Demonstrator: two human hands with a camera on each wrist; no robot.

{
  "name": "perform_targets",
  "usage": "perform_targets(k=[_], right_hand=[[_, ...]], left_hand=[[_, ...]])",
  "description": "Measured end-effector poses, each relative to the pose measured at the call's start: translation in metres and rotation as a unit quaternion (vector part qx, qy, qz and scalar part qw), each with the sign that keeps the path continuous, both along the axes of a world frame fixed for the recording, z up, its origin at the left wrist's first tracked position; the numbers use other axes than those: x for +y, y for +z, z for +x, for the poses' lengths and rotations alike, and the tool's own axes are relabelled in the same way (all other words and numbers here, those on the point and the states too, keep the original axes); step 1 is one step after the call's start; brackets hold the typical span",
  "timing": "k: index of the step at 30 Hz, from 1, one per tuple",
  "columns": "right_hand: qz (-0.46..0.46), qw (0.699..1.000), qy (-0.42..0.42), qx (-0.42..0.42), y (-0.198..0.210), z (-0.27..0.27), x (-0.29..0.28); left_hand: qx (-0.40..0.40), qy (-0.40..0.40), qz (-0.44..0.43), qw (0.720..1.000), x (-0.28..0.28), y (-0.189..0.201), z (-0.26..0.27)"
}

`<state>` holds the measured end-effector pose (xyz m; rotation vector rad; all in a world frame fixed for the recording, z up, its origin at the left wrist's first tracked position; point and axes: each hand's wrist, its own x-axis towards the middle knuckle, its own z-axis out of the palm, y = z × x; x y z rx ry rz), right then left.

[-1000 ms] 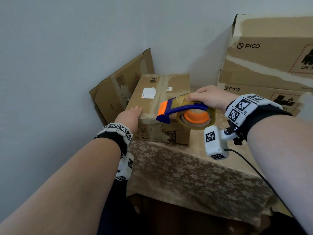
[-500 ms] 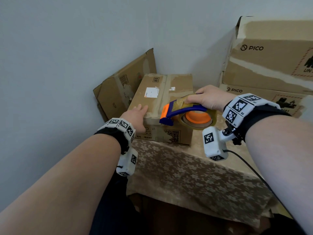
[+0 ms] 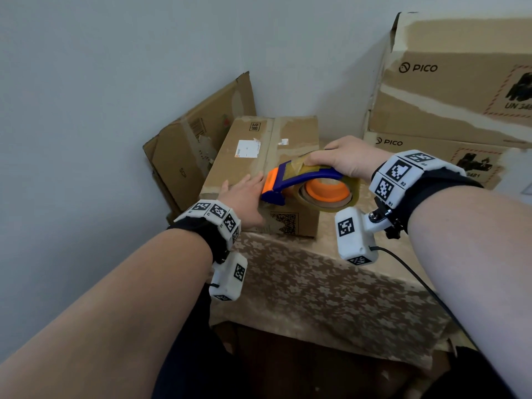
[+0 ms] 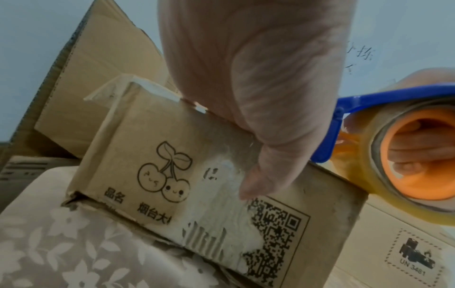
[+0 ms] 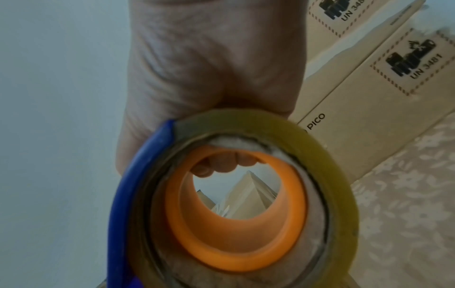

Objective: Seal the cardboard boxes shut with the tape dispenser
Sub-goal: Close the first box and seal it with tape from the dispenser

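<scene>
A small brown cardboard box (image 3: pixel 253 156) with closed flaps sits on the table by the wall; its front face (image 4: pixel 152 155) shows a cherry drawing and a QR code. My left hand (image 3: pixel 244 194) lies flat on the box's near top edge, thumb (image 4: pixel 265 165) hanging down the front face. My right hand (image 3: pixel 342 161) grips the blue and orange tape dispenser (image 3: pixel 305 185), fingers (image 5: pixel 221 165) curled through the orange core (image 5: pixel 236 210). The dispenser's orange front end hovers at the box's near edge, right beside my left fingers.
Two large PICO boxes (image 3: pixel 460 90) are stacked at the right, close behind my right hand. A flattened carton (image 3: pixel 195 145) leans on the wall to the left of the small box. The table wears a beige flowered cloth (image 3: pixel 331 289). A cable (image 3: pixel 408 272) trails from the right wrist.
My left hand slid from the box's left front corner rightward along the top edge toward the dispenser. The dispenser and right hand stayed at the near edge, shifting slightly.
</scene>
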<state>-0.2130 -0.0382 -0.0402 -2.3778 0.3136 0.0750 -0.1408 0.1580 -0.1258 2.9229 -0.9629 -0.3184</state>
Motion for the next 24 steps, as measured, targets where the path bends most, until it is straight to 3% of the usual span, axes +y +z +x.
perform_targets(k=[10, 24], right_hand=[[0.118, 0.992, -0.046, 0.001, -0.005, 0.003, 0.009], [0.075, 0.997, 0.003, -0.018, -0.002, -0.007, 0.005]], left_hand=[[0.012, -0.014, -0.029, 0.999, 0.017, 0.001, 0.002], [0.018, -0.007, -0.016, 1.000, 0.021, 0.008, 0.002]])
